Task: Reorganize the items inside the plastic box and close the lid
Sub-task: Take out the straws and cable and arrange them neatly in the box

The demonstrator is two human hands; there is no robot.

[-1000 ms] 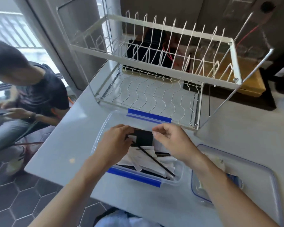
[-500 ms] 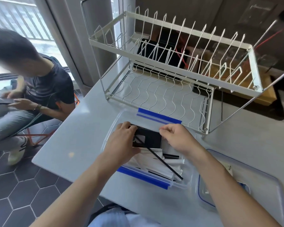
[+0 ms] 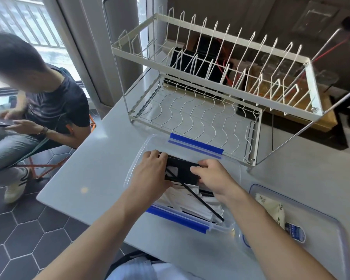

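A clear plastic box [image 3: 150, 145] with blue clips on its long sides sits on the grey table. Inside lie white paper packets [image 3: 187, 201] and a thin black straw [image 3: 200, 201] slanting across them. Above the packets, a flat black packet [image 3: 183, 169] is gripped at its left end by my left hand [image 3: 152, 172] and at its right end by my right hand [image 3: 212, 176]. The clear lid [image 3: 329, 229] with a blue seal lies upside down on the table to the right, with a cream sachet [image 3: 271, 209] and a small blue-labelled item [image 3: 295, 232] on it.
A white two-tier wire dish rack [image 3: 210, 83] stands right behind the box. A person sits at the left on a chair [image 3: 49, 164], looking at a phone. The table's left edge [image 3: 73, 158] drops to a dark hexagon-tiled floor.
Both hands keep hold of the black packet, which sits slightly lower and flatter over the box. The camera has swung left and closer, so everything shifts right in view.
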